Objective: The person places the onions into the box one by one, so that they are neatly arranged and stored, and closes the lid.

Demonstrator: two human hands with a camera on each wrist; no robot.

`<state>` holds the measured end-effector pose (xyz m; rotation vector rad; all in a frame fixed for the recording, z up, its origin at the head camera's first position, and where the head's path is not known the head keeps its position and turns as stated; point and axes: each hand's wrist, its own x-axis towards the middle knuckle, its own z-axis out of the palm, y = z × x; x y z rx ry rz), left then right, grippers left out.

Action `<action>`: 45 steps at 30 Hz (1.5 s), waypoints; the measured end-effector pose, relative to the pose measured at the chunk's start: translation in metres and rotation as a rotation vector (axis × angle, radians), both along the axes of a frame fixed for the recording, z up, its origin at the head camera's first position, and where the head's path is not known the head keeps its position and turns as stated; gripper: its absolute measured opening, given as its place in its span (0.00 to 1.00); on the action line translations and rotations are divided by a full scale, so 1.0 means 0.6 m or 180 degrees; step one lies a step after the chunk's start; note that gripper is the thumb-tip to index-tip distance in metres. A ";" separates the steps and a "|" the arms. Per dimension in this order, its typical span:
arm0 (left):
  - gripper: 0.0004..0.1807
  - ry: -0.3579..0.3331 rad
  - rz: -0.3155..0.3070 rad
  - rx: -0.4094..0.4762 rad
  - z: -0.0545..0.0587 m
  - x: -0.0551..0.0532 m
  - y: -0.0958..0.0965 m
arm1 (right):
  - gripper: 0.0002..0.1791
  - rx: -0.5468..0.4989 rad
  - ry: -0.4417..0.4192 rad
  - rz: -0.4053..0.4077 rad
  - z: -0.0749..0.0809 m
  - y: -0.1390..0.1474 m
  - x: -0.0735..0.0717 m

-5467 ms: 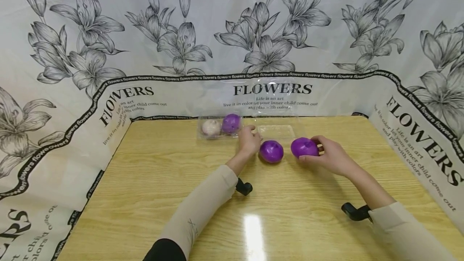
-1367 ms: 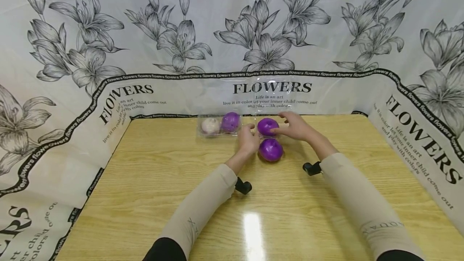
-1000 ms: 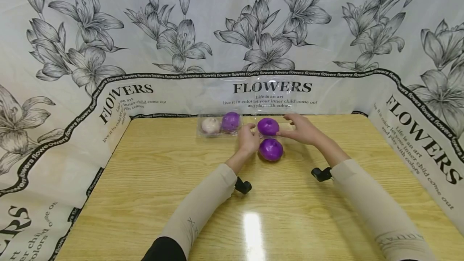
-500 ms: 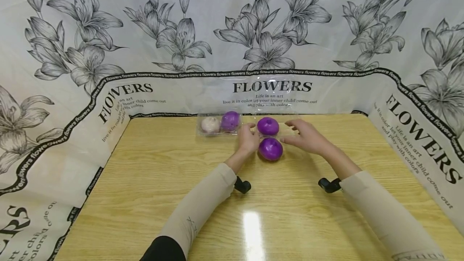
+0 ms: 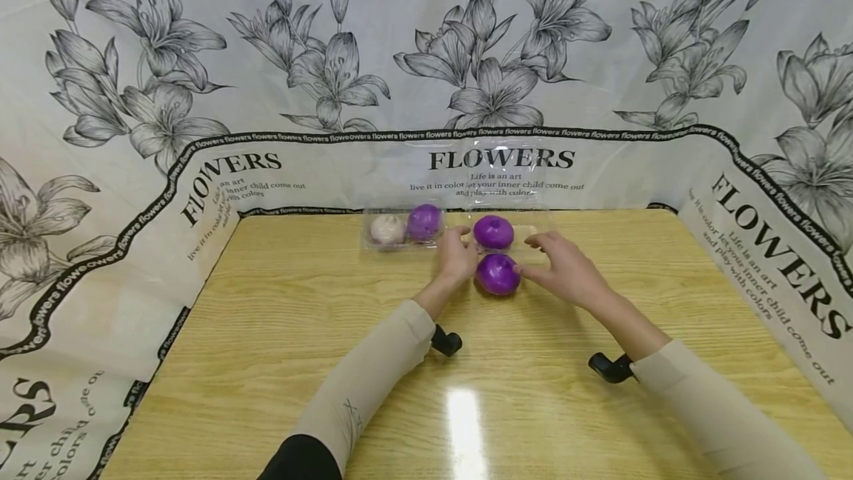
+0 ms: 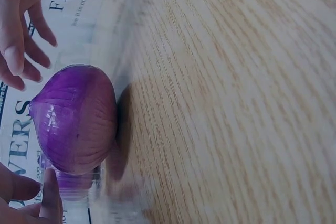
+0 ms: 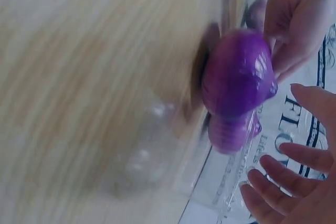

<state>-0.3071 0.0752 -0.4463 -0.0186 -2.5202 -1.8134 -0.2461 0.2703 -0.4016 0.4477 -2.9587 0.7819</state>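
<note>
A purple onion (image 5: 494, 232) sits in the left part of the right-hand clear plastic box (image 5: 526, 250), whose lid (image 5: 509, 161) stands raised against the cloth. Another purple onion (image 5: 497, 275) rests on the table just in front of the box. My left hand (image 5: 456, 258) stays at the box's left edge, fingers bent and pinching its rim. Over the table to the right of the near onion is my right hand (image 5: 566, 269), thumb tip close to that onion's side. In the right wrist view its fingers (image 7: 283, 177) are spread and hold nothing.
Left of my left hand, a second clear plastic box (image 5: 400, 249) holds a white onion (image 5: 387, 230) and a purple onion (image 5: 424, 223). Behind the wooden table (image 5: 300, 347) hangs a white cloth (image 5: 386, 176) with flower prints. Black camera mounts (image 5: 609, 367) project from both wrists.
My right hand carried a purple onion from the table into the right box and let it go. Then it drew back toward the near onion. My left hand stayed in place.
</note>
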 end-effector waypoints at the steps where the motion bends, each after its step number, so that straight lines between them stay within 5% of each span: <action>1: 0.23 -0.0006 -0.0002 0.0005 0.000 0.000 0.000 | 0.34 -0.0017 -0.0013 0.0000 -0.002 -0.004 0.004; 21: 0.23 -0.0111 -0.0004 -0.0045 0.003 0.004 -0.004 | 0.39 -0.0579 -0.0404 0.0100 -0.064 -0.044 0.000; 45: 0.23 -0.0036 0.0008 -0.0056 0.002 0.003 0.000 | 0.40 -0.0546 -0.0346 -0.0028 -0.066 -0.064 0.004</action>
